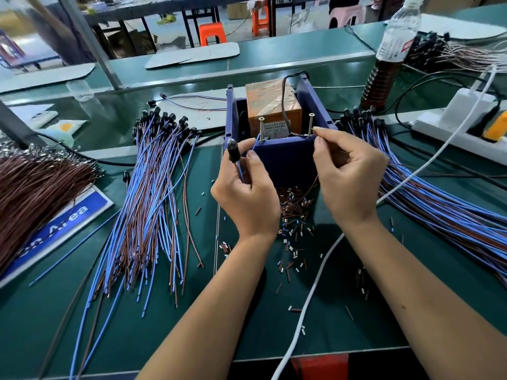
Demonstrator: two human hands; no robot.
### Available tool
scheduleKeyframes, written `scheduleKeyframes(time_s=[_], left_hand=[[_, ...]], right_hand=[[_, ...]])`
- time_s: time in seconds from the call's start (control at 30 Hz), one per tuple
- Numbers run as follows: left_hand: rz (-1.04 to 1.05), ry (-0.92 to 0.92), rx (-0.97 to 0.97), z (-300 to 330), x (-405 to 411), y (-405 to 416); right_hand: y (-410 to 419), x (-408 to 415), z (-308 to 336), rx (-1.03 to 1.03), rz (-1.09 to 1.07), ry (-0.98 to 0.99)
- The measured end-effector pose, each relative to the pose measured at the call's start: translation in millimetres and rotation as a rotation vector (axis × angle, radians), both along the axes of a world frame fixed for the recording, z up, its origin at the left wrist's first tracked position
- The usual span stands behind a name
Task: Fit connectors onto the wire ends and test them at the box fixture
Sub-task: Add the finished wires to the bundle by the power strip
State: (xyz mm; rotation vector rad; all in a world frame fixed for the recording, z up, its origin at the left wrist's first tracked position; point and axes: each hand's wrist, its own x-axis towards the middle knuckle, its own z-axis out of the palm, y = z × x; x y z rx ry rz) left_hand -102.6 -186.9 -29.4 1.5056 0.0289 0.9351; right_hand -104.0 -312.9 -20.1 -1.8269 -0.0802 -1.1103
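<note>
Bare hands (pixel 247 193) and forearms, no sleeves visible.

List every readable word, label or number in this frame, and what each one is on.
"Area", preceded by cut-off letters: blue sign lying at the left of the table.
Paper label on the orange block in the box fixture: too small to read.
Bottle label: too blurred to read.

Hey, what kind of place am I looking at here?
Probably a wire-harness assembly bench in a small factory. Bundles of blue and brown wires lie on a green mat, cut insulation bits litter it, and both hands hold wire ends at a blue box fixture.
</note>
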Motion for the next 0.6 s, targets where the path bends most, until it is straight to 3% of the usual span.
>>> scheduleKeyframes(time_s=[0.6], left_hand=[[0.009,0.005,-0.065,0.5,1.6,0.6]], right_hand=[[-1.7,-0.3,-2.0,-0.041,0.018,-0.007]])
